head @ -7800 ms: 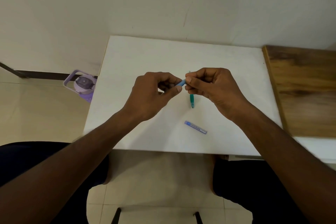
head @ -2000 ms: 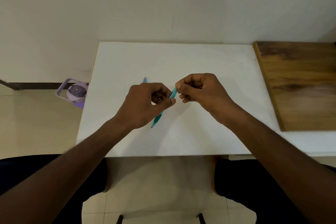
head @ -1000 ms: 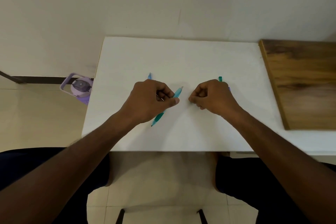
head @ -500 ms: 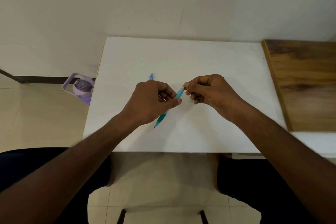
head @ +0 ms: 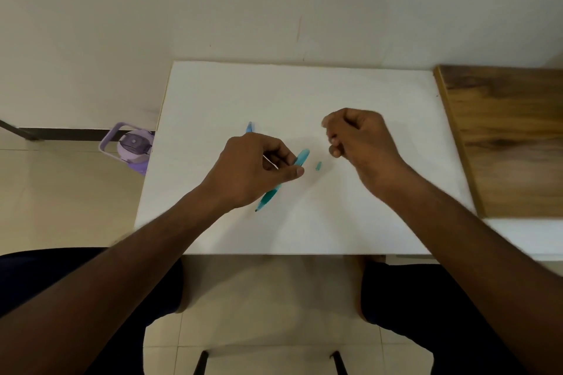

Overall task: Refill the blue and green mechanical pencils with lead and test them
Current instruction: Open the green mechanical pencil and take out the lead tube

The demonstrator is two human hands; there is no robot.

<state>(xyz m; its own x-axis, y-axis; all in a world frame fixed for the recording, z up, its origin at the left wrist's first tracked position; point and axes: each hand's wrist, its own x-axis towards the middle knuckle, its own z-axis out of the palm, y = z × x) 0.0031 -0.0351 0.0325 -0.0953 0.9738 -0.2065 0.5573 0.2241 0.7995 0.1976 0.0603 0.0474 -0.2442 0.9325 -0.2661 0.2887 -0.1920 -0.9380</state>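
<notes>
Nearest to the camera are the person's two dark-clothed legs, and between them the pale tiled floor [head: 274,298] with two dark legs of a seat at the bottom edge. Both forearms reach forward over the near edge of the white table [head: 304,231].

The left hand [head: 253,170] is above the middle of the table. Its thumb and fingers are curled around the green mechanical pencil [head: 301,158] and pinch it in the upper part of the barrel. The pencil is tilted: its writing tip points down and toward the person, at or just above the table surface, and its open back end points up and to the right. A thin pale line crosses the gap between the fingers of this hand; I cannot tell what it is.

Just beside the back end of the pencil, a small green cap [head: 318,165] lies alone on the table, between the two hands.

The right hand [head: 362,137] is a little farther and to the right, blurred. Its fingers are curled together, and I cannot tell if they hold something.

Behind the left hand, the blue mechanical pencil [head: 249,127] lies on the table; only its far end is visible.

At the right, a wooden board [head: 511,137] lies beside the white table. On the floor at the left stands a purple bottle [head: 134,148], near the wall.
</notes>
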